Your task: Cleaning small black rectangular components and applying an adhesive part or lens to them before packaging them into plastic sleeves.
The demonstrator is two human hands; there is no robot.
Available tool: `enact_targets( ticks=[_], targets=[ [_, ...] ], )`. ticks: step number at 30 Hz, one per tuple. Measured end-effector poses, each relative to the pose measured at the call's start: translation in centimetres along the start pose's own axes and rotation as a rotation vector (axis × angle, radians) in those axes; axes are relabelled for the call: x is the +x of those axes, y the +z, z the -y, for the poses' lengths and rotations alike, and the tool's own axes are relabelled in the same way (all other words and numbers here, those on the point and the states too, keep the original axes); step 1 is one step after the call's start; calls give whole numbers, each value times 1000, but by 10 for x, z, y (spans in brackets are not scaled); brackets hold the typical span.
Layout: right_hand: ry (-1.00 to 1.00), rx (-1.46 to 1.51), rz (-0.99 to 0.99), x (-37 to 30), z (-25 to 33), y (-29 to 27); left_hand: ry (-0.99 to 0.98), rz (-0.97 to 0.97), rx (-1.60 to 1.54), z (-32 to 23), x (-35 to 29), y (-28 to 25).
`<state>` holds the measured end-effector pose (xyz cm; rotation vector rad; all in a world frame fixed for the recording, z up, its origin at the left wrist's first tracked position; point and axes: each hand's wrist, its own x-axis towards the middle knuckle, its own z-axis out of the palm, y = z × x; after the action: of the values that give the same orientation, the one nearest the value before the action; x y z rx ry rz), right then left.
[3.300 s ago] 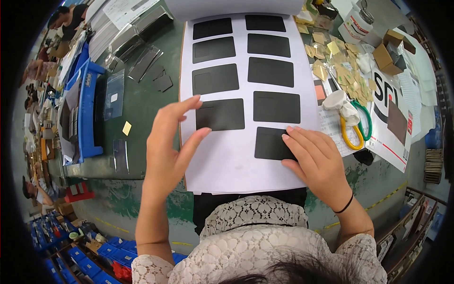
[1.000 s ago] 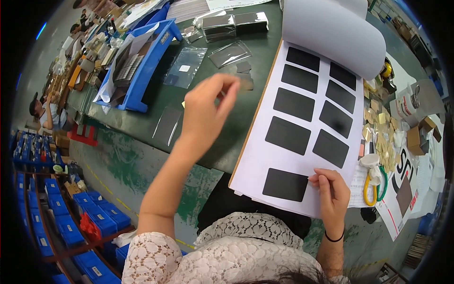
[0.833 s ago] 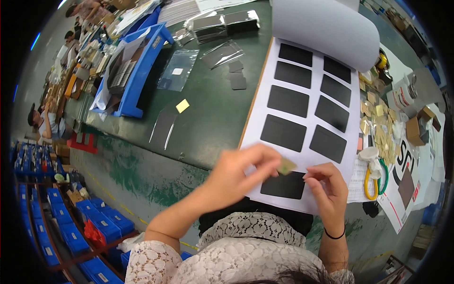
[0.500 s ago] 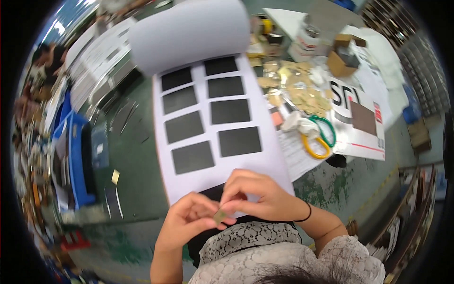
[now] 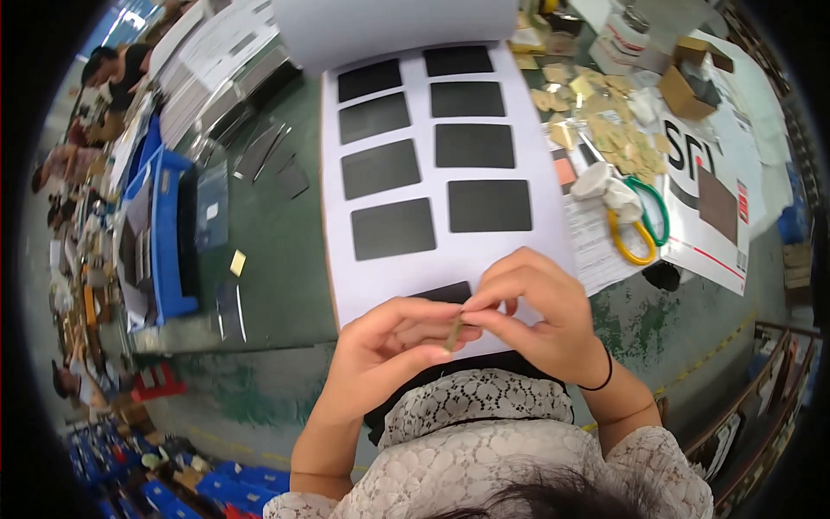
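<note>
Over the near end of a white sheet (image 5: 389, 285), my two hands meet in front of my body. A small, thin, olive-beige piece (image 5: 454, 330) is pinched between the thumb and fingers of my left hand (image 5: 380, 350). It stands nearly edge-on, and its exact kind cannot be made out. At its upper end the thumb and forefinger of my right hand (image 5: 545, 316) close together on it. Black rectangles (image 5: 481, 206) lie in two columns on the sheet. A further black rectangle (image 5: 448, 292) is partly hidden by my hands.
Scissors with green and yellow handles (image 5: 629, 246) lie right of the sheet, near many small beige pieces (image 5: 622, 143). An open cardboard box (image 5: 687, 91) and a white container (image 5: 620, 43) stand farther back. A blue bin (image 5: 173, 251) is at left. Co-workers sit beyond it.
The small piece has turned from showing its flat face to nearly edge-on. Both hands still hold it near the sheet's close end. The whole view has shifted, with the table appearing higher and farther right.
</note>
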<state>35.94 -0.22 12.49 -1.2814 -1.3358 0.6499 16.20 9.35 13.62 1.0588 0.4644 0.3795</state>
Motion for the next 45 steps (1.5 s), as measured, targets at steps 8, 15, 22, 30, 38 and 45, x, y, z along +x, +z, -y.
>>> enact_targets(
  ticks=[8,15,22,30,38,45],
  targets=[
    [-44,-90,-3,3,-3,5,21,22,-28,4,-4,-5],
    [-82,-142,7,5,-4,7,-2,0,-34,4,-4,-6],
    [-109,-162,24,7,-3,6,15,-5,-22,5,-5,-6],
    [-78,-148,-11,2,-3,7,18,-10,-31,6,-4,-4],
    [-86,-164,-5,5,-1,6,15,-33,-42,6,-4,-4],
    [-81,-251,14,7,2,4,-18,-2,-65,12,-1,-5]
  ],
)
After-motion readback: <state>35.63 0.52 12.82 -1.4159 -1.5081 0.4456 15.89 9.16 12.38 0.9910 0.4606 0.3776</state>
